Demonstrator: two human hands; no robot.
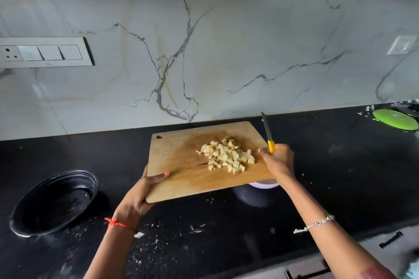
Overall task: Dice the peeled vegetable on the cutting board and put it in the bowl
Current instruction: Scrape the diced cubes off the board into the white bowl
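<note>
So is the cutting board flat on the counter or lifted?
Lifted: the left hand grips the cutting board above a white bowl.

On my remote feed, a glossy white marble wall (226,41), veined in grey and faint gold, rises behind a black worktop (340,165) speckled with pale flecks. A white switch panel (45,52) with one socket and three rockers sits at left, a smaller white plate (402,45) at right. Soft light glints off the stone. Grey drawers (374,253) with dark handles run below the worktop's front edge.
</note>
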